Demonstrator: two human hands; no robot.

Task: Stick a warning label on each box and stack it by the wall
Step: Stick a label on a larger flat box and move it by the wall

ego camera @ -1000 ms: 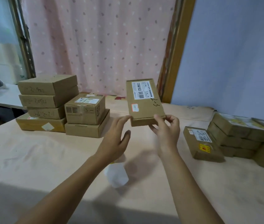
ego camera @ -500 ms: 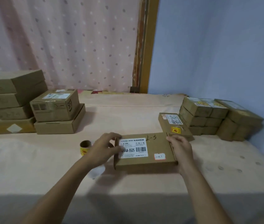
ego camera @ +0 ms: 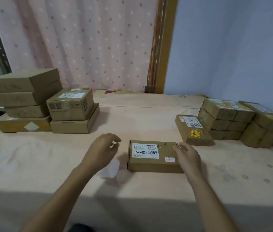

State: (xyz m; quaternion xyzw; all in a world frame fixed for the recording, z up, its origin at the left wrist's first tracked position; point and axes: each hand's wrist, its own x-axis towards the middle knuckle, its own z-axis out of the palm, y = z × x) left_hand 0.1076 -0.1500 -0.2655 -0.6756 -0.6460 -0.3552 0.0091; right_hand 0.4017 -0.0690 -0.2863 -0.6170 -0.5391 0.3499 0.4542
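A flat cardboard box [ego camera: 154, 163] with a white barcode label and "2-3" written on top lies on the table in front of me. My left hand [ego camera: 103, 150] hovers just left of it, fingers loosely curled, holding nothing. My right hand [ego camera: 188, 156] sits at the box's right edge with relaxed fingers; whether it touches the box is unclear. A box with a yellow warning label [ego camera: 195, 131] lies by the stack of labelled boxes [ego camera: 224, 121] against the blue wall at right.
Unlabelled cardboard boxes [ego camera: 32, 101] are piled at the back left on the peach tablecloth [ego camera: 32, 164]. A white scrap of paper [ego camera: 111, 169] lies under my left hand. A pink dotted curtain [ego camera: 82, 39] hangs behind.
The box went from held up in the air to lying flat on the table. Both hands have let go of it, and the left hand has drawn off to the left.
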